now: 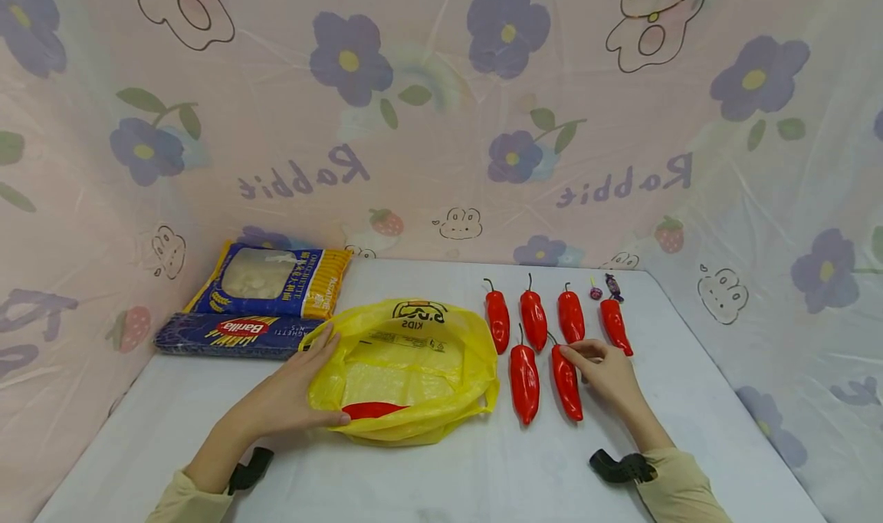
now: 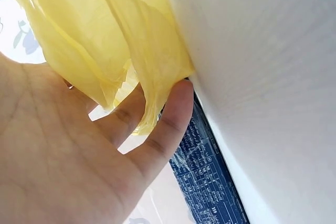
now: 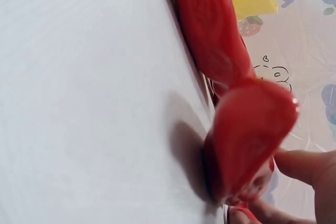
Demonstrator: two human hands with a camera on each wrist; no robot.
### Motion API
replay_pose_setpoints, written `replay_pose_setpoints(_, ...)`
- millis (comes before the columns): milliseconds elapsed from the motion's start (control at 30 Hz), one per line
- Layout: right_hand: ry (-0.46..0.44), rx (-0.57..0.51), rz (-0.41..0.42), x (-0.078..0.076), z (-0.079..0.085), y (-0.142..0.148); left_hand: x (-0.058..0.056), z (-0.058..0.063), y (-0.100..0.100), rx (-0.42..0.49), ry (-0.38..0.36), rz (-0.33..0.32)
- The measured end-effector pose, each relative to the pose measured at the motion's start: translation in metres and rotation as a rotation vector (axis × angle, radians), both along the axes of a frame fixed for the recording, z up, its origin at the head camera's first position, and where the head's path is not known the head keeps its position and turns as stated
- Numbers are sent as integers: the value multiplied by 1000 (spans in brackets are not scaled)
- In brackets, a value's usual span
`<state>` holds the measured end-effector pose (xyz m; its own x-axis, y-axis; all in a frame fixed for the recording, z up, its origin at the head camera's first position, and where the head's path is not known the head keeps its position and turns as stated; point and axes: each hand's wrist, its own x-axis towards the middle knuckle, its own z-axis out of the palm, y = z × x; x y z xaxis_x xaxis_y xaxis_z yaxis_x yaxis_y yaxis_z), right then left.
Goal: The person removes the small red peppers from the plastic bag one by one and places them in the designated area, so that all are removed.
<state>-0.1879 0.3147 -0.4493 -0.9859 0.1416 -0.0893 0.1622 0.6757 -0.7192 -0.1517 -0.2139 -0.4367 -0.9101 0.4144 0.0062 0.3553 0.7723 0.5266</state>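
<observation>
My left hand (image 1: 293, 389) spreads over the left side of a yellow plastic bag (image 1: 476, 354), thumb at the front of its mouth and fingers along the left rim. In the left wrist view, a fold of the bag (image 2: 152, 51) runs between the fingers. A red pepper (image 1: 372, 410) shows inside the mouth, partly hidden by the front rim. My right hand (image 1: 607, 370) pinches the upper end of another red pepper (image 1: 569, 389), seen tip-first in the right wrist view. Just left of it lies a similar pepper (image 1: 525, 385).
Behind the right hand, several more peppers (image 1: 533, 320) lie in a row, with a lollipop (image 1: 595, 289) and a wrapped candy (image 1: 613, 287) at the back right. A pasta bag (image 1: 262, 281) and a blue spaghetti pack (image 1: 228, 335) lie left of the yellow bag. Printed sheeting (image 1: 428, 147) surrounds the white table.
</observation>
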Motion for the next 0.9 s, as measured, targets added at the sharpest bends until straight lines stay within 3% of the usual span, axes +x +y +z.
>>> replay_pose_setpoints(233, 20, 31, -46, 0, 6, 1, 1, 1, 0, -1, -8, 2)
replay_pose_setpoints(500, 173, 52, -37, -2, 36, -17, 2, 0, -1, -2, -4, 0)
replay_pose_setpoints(667, 267, -18, 37, -8, 51, -49, 2, 0, -1, 1, -2, -1)
replay_pose_setpoints(900, 327, -117, 190, -16, 56, -101, 1, 0, -1, -2, 4, -3)
